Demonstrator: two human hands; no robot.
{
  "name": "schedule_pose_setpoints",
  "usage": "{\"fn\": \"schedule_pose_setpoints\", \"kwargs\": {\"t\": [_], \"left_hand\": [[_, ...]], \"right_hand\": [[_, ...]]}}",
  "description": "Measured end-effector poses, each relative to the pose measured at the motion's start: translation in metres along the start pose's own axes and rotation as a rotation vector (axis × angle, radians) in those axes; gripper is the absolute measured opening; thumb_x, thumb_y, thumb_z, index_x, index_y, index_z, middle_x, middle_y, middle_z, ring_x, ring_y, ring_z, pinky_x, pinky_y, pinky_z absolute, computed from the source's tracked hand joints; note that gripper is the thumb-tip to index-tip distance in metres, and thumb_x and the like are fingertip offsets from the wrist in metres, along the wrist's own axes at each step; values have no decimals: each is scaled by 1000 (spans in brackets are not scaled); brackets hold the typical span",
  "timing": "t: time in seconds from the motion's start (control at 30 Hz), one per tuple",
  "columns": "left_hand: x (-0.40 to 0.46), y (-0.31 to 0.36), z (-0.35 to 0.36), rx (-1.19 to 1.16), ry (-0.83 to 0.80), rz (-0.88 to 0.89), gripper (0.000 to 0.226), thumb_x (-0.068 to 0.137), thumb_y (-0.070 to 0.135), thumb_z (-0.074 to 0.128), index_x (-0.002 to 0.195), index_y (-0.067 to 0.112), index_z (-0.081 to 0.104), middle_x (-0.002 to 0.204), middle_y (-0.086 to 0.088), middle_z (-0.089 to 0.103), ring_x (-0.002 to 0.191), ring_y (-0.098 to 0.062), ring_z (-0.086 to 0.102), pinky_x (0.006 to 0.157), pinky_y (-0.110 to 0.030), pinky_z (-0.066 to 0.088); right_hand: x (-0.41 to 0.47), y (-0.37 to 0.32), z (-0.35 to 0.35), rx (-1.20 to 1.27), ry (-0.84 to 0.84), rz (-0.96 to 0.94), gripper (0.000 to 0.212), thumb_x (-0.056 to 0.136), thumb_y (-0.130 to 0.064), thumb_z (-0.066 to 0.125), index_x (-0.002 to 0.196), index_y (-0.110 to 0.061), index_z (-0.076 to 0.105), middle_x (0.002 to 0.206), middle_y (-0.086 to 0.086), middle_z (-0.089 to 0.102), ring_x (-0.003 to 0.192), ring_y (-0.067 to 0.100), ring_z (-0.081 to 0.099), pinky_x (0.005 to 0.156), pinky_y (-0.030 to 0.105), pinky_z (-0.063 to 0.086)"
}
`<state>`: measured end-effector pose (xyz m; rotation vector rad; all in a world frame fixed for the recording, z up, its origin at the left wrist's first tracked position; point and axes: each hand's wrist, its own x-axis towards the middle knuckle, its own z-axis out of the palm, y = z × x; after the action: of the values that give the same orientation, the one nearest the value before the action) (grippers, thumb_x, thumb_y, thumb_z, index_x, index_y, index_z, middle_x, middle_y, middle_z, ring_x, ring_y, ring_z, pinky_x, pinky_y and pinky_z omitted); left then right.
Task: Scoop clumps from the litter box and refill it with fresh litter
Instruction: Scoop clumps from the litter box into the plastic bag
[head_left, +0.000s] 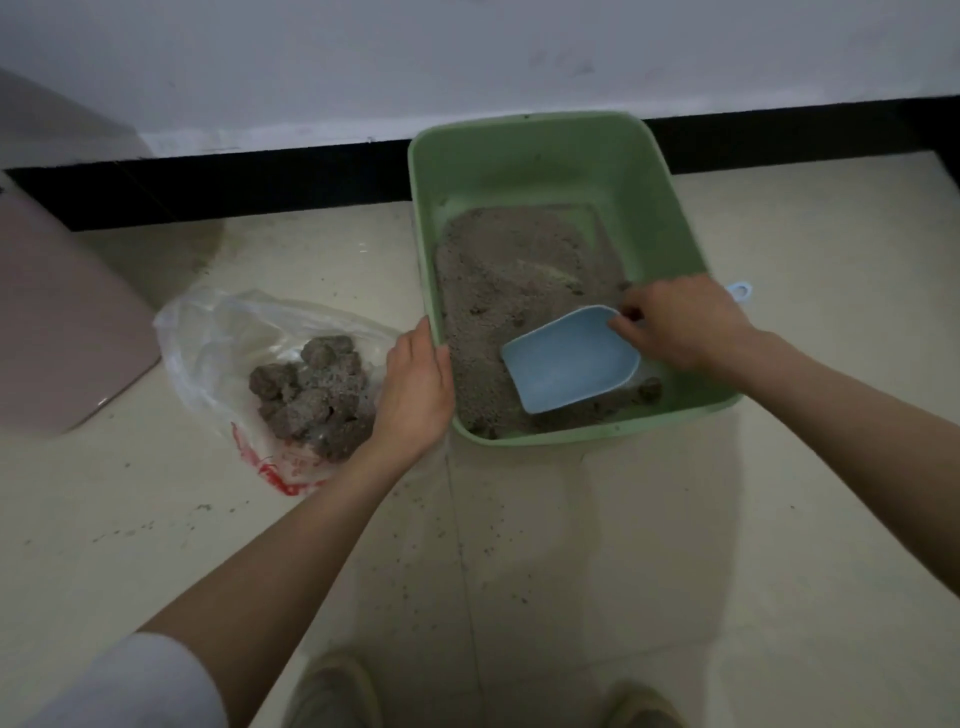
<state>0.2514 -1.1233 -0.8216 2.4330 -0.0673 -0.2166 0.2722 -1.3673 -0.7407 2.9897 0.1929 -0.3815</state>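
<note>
At 6 o'clock, closest in, two shoes (332, 691) stand on the pale tiled floor (675, 545), which is speckled with stray grains. A white sleeve (135, 686) shows at 7 o'clock. The left hand (415, 387) reaches toward the middle and grips the left rim of the green litter box (670, 234), thumb hooked over the edge. The box sits at about 1 o'clock, its far end close to the black baseboard (208, 187), with grey litter (509, 270) covering most of its bottom. The right hand (680, 322) holds the handle of a blue scoop (566, 358), fingers curled round it; the scoop's bowl lies on the litter near the box's near right corner. At 9 o'clock, just left of the left hand, a clear plastic bag (218, 338) lies open on the floor with a pile of grey clumps (317, 395) in it. A pinkish bin (62, 322) stands further left.
</note>
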Motion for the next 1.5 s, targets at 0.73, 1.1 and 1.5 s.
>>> {"fn": "schedule_pose_setpoints", "kwargs": {"t": [0.73,1.1,1.5], "left_hand": [[2,7,18,-2,113,-121,41,99,20,25,132,-1,38,119,-20,49,112,-31,43,94,-45,38],[1,9,18,-12,111,-143,42,99,18,27,135,-2,35,124,-22,48,115,-33,42,95,-41,34],[3,4,23,-80,138,-134,42,99,20,27,133,-1,37,120,-21,51,112,-34,46,94,-49,38]], "right_hand": [[48,25,39,253,-170,-15,29,96,-30,45,73,-16,54,89,16,63,77,28,52,75,37,44],[50,-8,46,52,44,-330,30,95,-34,47,97,-9,63,96,10,64,97,26,58,90,37,36],[51,-12,70,407,-200,-104,25,95,-24,47,80,-7,57,81,8,54,76,23,49,65,29,31]]}}
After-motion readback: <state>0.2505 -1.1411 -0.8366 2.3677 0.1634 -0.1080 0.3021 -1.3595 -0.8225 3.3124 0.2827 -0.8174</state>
